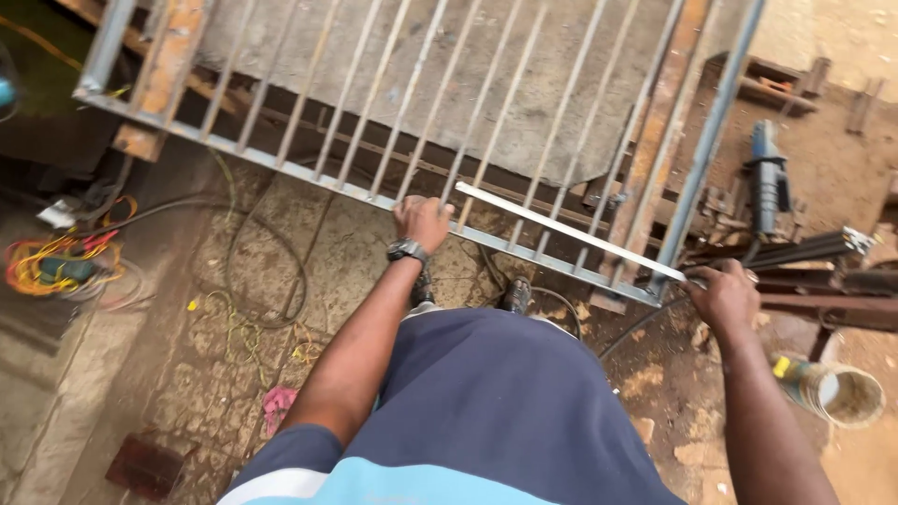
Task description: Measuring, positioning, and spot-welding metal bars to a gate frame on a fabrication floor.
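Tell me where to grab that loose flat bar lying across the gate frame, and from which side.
Probably at its two ends, from above. The flat bar lies slantwise over the gate frame, its long thin shape needing spread support. The left hand is at the upper end, the right hand at the lower end by the frame's corner.

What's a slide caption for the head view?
Left hand and right hand hold a metal bar across a barred steel gate frame.

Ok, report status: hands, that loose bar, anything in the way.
Left hand on gate frame. Right hand grips flat bar lying across frame. Cables underfoot.
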